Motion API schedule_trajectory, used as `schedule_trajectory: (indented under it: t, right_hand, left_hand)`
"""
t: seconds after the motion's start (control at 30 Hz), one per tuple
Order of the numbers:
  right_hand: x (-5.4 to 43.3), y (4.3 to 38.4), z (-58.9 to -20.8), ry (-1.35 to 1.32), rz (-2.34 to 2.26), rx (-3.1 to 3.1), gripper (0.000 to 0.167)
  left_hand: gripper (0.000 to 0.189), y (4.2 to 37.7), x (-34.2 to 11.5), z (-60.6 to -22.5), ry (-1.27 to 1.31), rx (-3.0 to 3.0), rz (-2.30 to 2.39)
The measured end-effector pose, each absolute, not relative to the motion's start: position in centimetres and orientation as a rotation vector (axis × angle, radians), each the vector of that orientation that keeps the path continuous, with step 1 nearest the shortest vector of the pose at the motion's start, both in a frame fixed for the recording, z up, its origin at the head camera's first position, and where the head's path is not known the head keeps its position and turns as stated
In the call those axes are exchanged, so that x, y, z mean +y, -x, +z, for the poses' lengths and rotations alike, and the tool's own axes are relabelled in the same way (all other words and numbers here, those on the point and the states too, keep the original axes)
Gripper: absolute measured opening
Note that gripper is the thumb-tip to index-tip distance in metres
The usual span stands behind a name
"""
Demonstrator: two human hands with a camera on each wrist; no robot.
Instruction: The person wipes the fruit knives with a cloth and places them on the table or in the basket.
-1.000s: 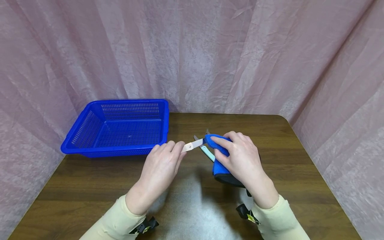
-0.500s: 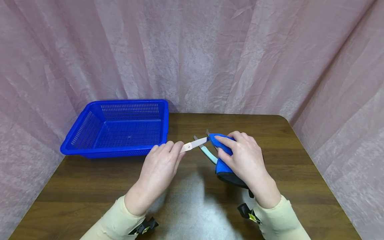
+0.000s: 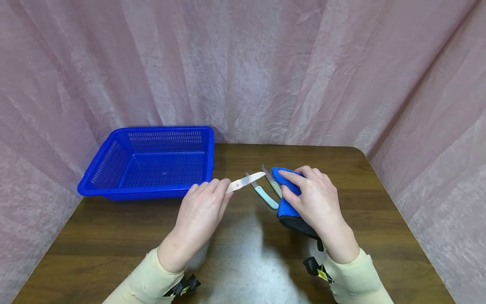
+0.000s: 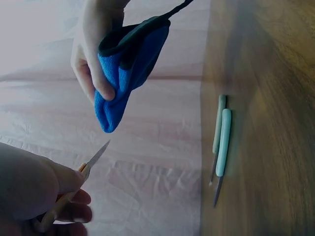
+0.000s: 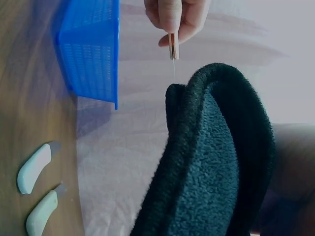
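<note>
My left hand (image 3: pixel 201 211) grips a small knife (image 3: pixel 237 185) by its cream handle, the bare blade pointing up and right. In the left wrist view the knife's blade (image 4: pixel 98 153) stands free, just below the tip of a blue cloth (image 4: pixel 112 105). My right hand (image 3: pixel 313 196) holds this folded cloth, blue with a black border, its fingers pinching the far end. Two more knives lie on the table beneath and behind it: one with a mint-blue handle (image 3: pixel 267 198), the other with a pale green handle (image 3: pixel 275 186). Their blades point away from me.
A blue plastic basket (image 3: pixel 166 192) with slotted walls stands at the back left of the wooden table (image 3: pixel 341 169), close to my left hand. Pink curtains (image 3: pixel 243 76) hang behind the table and at its sides. Each wrist carries a small black camera (image 3: pixel 312 267).
My right hand has drawn the cloth to the right, off the knife's blade, so its tip now shows. More of the two table knives is uncovered. The left hand has hardly moved.
</note>
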State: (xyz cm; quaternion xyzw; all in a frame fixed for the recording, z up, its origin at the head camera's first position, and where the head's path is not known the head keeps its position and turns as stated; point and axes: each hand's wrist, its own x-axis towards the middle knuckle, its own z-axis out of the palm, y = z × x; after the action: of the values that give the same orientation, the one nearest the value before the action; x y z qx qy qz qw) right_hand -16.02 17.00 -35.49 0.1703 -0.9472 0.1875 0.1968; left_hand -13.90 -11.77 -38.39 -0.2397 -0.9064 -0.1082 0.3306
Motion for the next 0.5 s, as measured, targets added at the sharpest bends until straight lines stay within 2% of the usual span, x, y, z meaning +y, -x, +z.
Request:
schedule_trajectory:
  t: [0.5]
  right_hand:
    - [18.0,16.8,-35.5,-0.487,0.491,-2.674,0.038]
  left_hand:
    - [0.018,15.0,-14.3,-36.5,0.584,-2.287,-0.264]
